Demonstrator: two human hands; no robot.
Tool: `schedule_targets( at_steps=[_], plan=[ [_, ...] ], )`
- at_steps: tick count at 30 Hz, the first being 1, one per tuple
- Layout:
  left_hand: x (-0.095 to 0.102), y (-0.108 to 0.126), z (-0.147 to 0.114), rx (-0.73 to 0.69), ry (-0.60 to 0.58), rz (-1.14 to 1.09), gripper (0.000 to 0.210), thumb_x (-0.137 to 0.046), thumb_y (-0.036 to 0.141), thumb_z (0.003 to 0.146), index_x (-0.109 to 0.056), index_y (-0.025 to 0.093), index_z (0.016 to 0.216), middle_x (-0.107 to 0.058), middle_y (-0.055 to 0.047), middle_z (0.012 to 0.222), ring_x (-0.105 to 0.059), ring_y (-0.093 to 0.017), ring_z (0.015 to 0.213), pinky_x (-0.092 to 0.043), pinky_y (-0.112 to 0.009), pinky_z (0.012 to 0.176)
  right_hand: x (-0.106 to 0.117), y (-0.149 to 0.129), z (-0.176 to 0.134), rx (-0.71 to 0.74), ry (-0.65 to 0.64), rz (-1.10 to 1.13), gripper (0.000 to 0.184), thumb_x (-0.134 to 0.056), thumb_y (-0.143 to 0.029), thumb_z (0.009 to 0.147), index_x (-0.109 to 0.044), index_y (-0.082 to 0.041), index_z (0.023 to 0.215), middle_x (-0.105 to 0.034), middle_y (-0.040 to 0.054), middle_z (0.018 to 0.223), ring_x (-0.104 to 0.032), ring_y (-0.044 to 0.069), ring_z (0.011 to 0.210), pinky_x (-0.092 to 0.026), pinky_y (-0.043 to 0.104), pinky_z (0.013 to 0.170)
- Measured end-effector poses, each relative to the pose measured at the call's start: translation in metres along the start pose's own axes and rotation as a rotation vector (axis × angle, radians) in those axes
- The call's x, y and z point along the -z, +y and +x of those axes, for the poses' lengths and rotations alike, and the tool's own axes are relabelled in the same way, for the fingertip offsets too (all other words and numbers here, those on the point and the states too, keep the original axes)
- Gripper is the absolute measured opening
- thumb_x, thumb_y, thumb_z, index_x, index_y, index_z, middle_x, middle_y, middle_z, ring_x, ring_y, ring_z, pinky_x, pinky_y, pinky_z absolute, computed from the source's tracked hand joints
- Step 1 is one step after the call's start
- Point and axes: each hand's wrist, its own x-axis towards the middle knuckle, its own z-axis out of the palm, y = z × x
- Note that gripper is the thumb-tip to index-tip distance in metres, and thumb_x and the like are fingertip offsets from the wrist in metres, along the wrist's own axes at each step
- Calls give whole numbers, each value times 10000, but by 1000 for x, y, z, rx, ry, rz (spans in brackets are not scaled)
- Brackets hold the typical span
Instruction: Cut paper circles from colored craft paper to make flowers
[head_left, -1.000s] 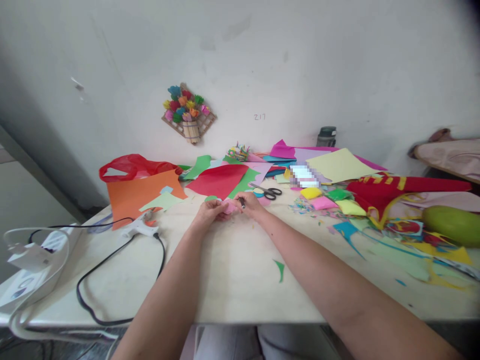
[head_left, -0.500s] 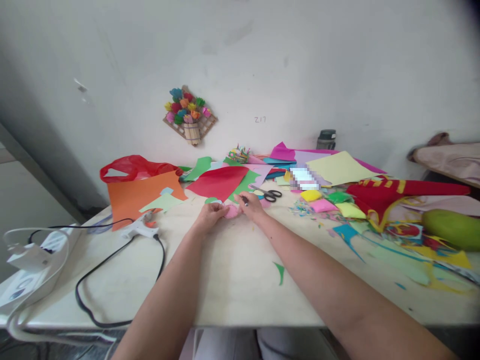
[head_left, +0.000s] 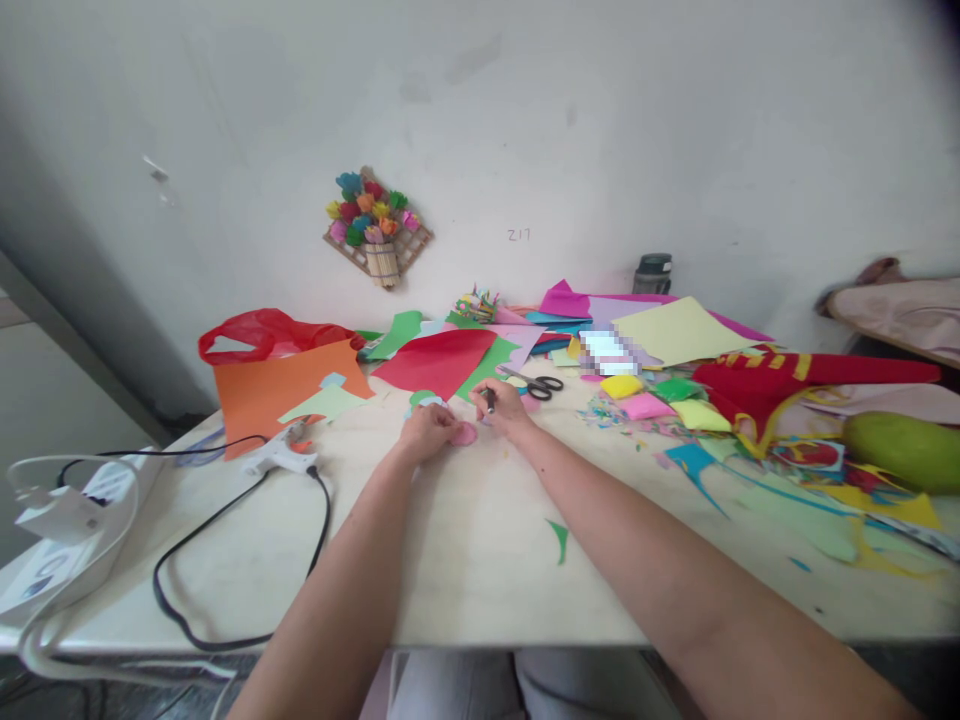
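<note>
One pink disc [head_left: 466,435], outline apparently finished, sits pinched in my left hand [head_left: 430,432] at mid-worktop [head_left: 480,560]. My right hand [head_left: 501,407] grips a dark pen-like tool [head_left: 490,400], apart from it. Judged midway: shaping done, surface marks too small to confirm; scissors [head_left: 533,383] lie farther right, unheld.

Pink disc [head_left: 466,434] partly hidden by the left hand [head_left: 429,432], dark pen [head_left: 490,401] mostly covered by the right hand [head_left: 508,408], its tip too small to tell, pixelated screen [head_left: 609,352] beyond the right hand unreadable, green fruit [head_left: 904,452] far right of both hands cut off.
</note>
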Motion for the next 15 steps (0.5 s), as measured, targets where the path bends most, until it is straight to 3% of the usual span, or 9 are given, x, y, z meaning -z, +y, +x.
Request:
schedule_targets(
  at_steps=[4,9,15],
  plan=[
    [0,1,2,25,2,100,199,-593,343,646,-630,176,544,-641,-24,870,-559,-153,796,-419,-231,700,1,-1,-1,104,-98,-156,92,-525,-240,702,-606,-199,718,-609,-26,558,-544,107,552,-360,201,537],
    [-2,5,3,15,-19,178,242,-598,393,654,-622,171,562,-622,-26,800,-561,-149,770,-419,-219,672,1,-3,-2,238,-121,-386,130,-530,-256,679,-641,-190,663,-595,-13,567,-497,105,551,-295,206,508],
    [-2,14,-4,45,97,373,209,-590,381,672,-656,207,766,-583,-64,959,-533,-203,909,-418,-287,772,3,-9,-4,274,-146,-472,170,-496,-248,691,-658,-200,672,-579,-14,552,-482,103,543,-272,207,502]
  ],
)
